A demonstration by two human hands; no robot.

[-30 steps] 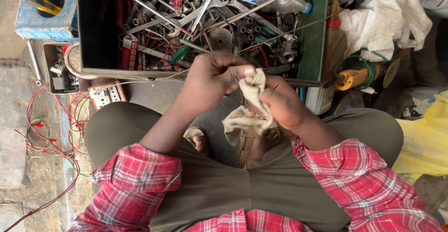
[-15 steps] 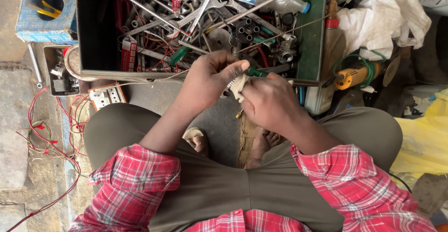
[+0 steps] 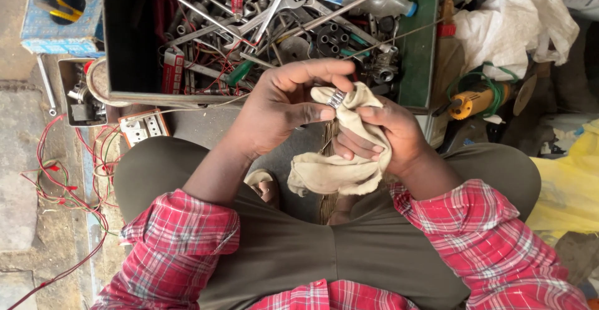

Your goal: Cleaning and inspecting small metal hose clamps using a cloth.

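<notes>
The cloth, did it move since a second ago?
Yes. The cloth hung loose below the hands then; now it is bunched in the right hand, closer to the toolbox edge, wrapped around a small metal part.

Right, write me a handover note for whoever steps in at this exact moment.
Left hand: fingers pinch a small ribbed metal socket against the cloth.
Right hand: cups the beige cloth, which is bunched around the socket, its loose end hanging over the lap.
Both hands are held in front of the open metal toolbox, full of spanners, rods and sockets.
Done: socket is out of the box and wrapped in the cloth.
Left: it looks partly wiped; how clean it is cannot be judged. It is not back in the box.
</notes>
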